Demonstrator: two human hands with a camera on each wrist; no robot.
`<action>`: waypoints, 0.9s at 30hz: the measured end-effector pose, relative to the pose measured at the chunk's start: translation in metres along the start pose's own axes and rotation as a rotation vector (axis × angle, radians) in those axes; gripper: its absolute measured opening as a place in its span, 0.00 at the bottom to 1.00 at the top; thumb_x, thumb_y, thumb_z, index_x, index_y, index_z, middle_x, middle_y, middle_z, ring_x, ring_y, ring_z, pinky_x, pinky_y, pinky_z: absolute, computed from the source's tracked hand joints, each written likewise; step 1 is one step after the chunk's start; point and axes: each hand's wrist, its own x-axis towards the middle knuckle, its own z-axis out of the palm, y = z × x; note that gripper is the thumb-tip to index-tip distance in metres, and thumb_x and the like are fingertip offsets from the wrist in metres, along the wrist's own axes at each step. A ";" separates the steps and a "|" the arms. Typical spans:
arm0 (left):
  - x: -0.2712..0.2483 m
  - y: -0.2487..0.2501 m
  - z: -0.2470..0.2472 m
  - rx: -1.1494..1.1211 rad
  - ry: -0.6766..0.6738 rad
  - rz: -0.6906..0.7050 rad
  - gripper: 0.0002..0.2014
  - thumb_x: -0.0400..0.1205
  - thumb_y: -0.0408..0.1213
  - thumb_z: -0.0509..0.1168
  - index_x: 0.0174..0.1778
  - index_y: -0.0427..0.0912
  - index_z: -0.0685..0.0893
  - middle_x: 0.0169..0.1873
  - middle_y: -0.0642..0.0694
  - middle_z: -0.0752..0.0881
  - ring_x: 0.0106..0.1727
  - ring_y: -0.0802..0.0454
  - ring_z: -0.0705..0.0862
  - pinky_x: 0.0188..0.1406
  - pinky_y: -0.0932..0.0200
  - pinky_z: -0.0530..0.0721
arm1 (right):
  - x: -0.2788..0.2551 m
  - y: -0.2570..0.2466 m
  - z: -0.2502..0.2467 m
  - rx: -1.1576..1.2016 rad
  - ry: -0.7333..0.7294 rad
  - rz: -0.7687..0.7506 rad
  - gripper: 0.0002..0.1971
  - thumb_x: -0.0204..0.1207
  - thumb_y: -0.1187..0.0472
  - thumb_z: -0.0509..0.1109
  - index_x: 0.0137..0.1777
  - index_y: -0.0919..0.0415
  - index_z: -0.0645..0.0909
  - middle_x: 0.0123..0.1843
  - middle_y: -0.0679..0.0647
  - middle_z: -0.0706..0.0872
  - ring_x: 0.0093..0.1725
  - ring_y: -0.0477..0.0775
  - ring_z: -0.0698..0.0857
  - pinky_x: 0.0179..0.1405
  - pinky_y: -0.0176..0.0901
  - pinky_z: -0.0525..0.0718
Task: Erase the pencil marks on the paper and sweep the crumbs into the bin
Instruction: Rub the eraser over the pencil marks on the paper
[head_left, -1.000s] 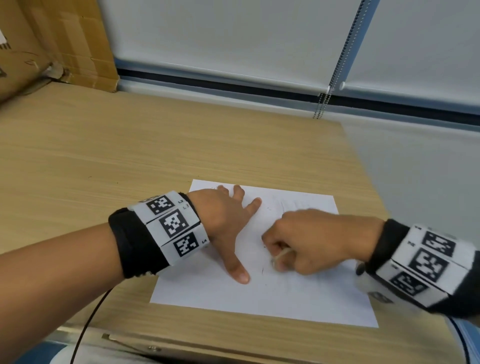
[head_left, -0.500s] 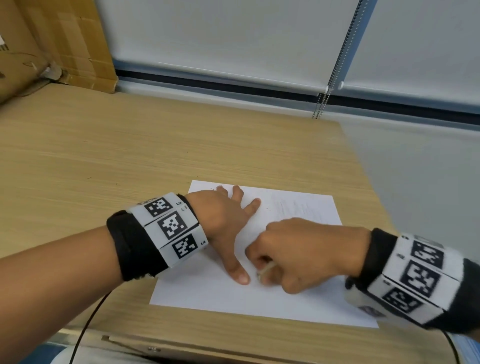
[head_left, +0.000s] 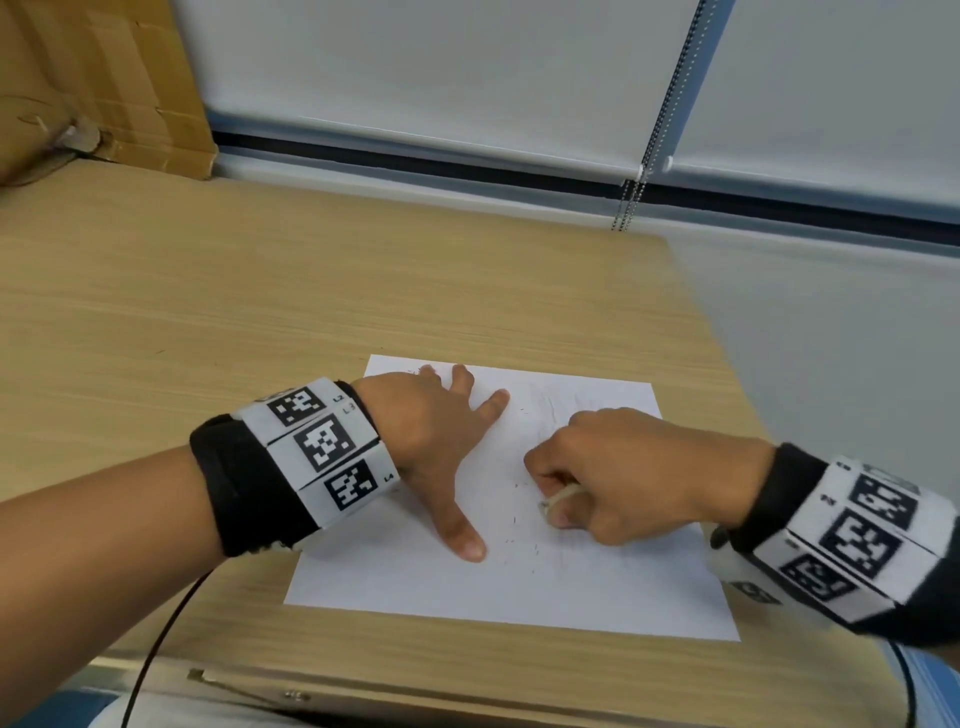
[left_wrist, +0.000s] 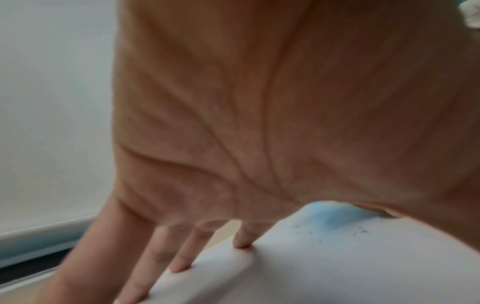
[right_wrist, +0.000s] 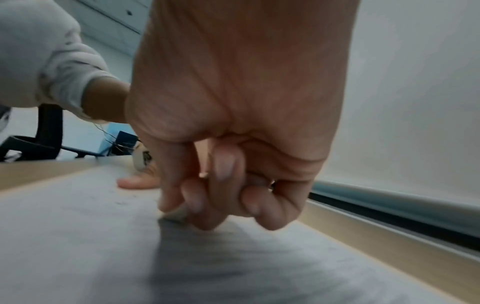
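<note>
Risk 1: the paper may crease or tear. Probable cause: the rubbing stroke drags the sheet while only its left part is pinned; the area under and beyond the right hand has no hold-down.

Risk 2: the crumbs may scatter onto the desk. Probable cause: a stroke passing through the specks that lie between the left thumb and the right knuckles. No bin shows in any view, so the sweep direction cannot be judged.

Left hand: fingers straight and spread, tips pressed flat on the sheet near its far edge, thumb extended toward the near edge. It holds nothing.

Right hand: fingers curled tight, thumb and forefinger pinching a pale eraser. The eraser tip touches the sheet directly below the fingertips. Faint pencil marks remain just beyond the knuckles.
</note>
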 end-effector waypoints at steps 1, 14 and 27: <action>0.000 0.000 0.000 -0.006 -0.004 0.001 0.75 0.55 0.76 0.73 0.79 0.56 0.23 0.82 0.41 0.29 0.84 0.33 0.41 0.77 0.34 0.65 | -0.003 -0.004 0.003 -0.014 -0.025 -0.028 0.13 0.75 0.55 0.69 0.33 0.53 0.68 0.27 0.45 0.72 0.29 0.46 0.70 0.31 0.45 0.71; 0.003 -0.003 0.001 -0.010 -0.024 0.019 0.75 0.54 0.77 0.72 0.78 0.55 0.20 0.82 0.39 0.27 0.84 0.31 0.39 0.76 0.31 0.63 | 0.070 0.057 -0.033 -0.024 0.115 0.144 0.11 0.76 0.54 0.68 0.34 0.51 0.72 0.32 0.45 0.77 0.35 0.50 0.77 0.28 0.40 0.67; 0.004 -0.002 0.001 -0.021 -0.041 0.017 0.75 0.56 0.76 0.73 0.77 0.54 0.20 0.81 0.38 0.26 0.83 0.30 0.38 0.77 0.30 0.63 | 0.076 0.061 -0.031 0.015 0.130 0.105 0.12 0.77 0.56 0.69 0.34 0.52 0.72 0.31 0.45 0.77 0.34 0.51 0.76 0.30 0.42 0.70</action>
